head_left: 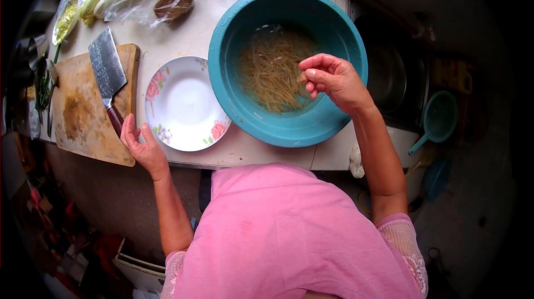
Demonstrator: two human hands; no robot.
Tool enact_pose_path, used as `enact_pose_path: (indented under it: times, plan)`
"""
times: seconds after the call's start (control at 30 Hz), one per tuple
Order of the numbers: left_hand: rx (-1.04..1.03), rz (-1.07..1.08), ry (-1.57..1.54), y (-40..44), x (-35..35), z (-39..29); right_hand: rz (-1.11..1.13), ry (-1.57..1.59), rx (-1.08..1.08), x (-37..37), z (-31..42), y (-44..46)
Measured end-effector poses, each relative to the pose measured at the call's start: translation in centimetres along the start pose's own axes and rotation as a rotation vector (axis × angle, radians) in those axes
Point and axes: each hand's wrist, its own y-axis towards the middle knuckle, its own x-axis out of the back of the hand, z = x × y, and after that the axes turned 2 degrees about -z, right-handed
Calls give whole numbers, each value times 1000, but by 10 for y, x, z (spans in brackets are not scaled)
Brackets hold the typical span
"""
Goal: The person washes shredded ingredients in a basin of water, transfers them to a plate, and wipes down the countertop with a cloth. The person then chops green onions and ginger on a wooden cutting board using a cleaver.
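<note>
Thin pale strips [278,68] lie in water inside a large teal basin [289,138]. Over the basin's right part is my right hand [334,79], its fingers pinched on a small brownish piece [303,77]. My left hand [143,143] hangs near the front right corner of the wooden cutting board [72,110], fingers apart and holding nothing, close to the cleaver's handle. The cleaver [107,65] rests on the board with its blade pointing away. Between board and basin sits a white plate with a flower pattern [189,104], with nothing on it.
Behind the plate are a brown item in clear plastic [173,6] and pale green vegetables [97,1]. An oval dish of chopped pieces [67,20] stands at the back left. To the right are a dark sink or stove area and a teal strainer [440,116].
</note>
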Motion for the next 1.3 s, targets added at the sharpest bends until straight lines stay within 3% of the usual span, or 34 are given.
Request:
enact_pose_path:
  times: [0.03,0.1,0.13,0.17,0.23,0.6,0.67,0.83,0.93,1.0,1.1,1.23,1.3]
  plan:
    - [-5,2,7,0,0,1,-2,2,-1,-1,2,-1]
    - [6,12,0,0,-2,-2,139,-449,-121,-4,9,-2]
    - [18,19,-7,0,-2,-2,123,-1102,234,-2,-2,-1]
    - [17,21,-5,0,-2,-2,123,-1100,233,1,-9,2]
    - [-11,9,-14,1,-3,-1,-193,-1462,355,2,-14,11]
    - [21,-4,-10,-1,2,5,-268,-1449,413,-4,-25,68]
    - [28,-9,-14,-1,2,6,-190,-1279,372,-15,-20,63]
    - [31,15,24,0,-1,1,-119,-1402,382,-14,-31,61]
    - [16,1,-2,1,-1,2,-95,-1179,407,-12,-22,54]
    - [4,-3,5,2,-1,6,-162,-1107,296,-11,-16,49]
    - [-2,16,1,0,-6,6,-133,-1222,391,-11,-27,53]
    - [33,20,8,1,-7,-2,-166,-1408,338,-15,-40,66]
    - [17,0,-3,3,-3,5,-136,-1299,401,-6,-38,67]
